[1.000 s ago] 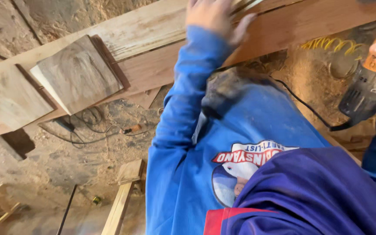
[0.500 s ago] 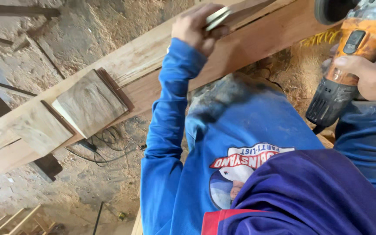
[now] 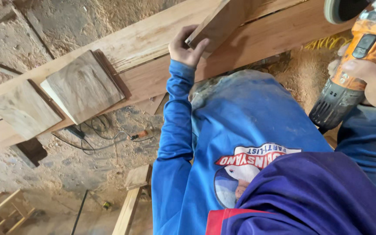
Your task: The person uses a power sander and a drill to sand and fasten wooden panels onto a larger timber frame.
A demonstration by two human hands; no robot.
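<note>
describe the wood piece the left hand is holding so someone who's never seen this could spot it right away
Start at the long plank bench running diagonally across the top of the view. Square wooden blocks lie flat on its left part; further right, the left hand grips a flat wooden board by its lower corner. Unlike those blocks, it is lifted and tilted, running out of the top of the view.

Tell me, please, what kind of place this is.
Most likely a woodworking shop: long wooden planks form a bench, sawdust covers the ground, and the right hand holds an orange power sander.
</note>
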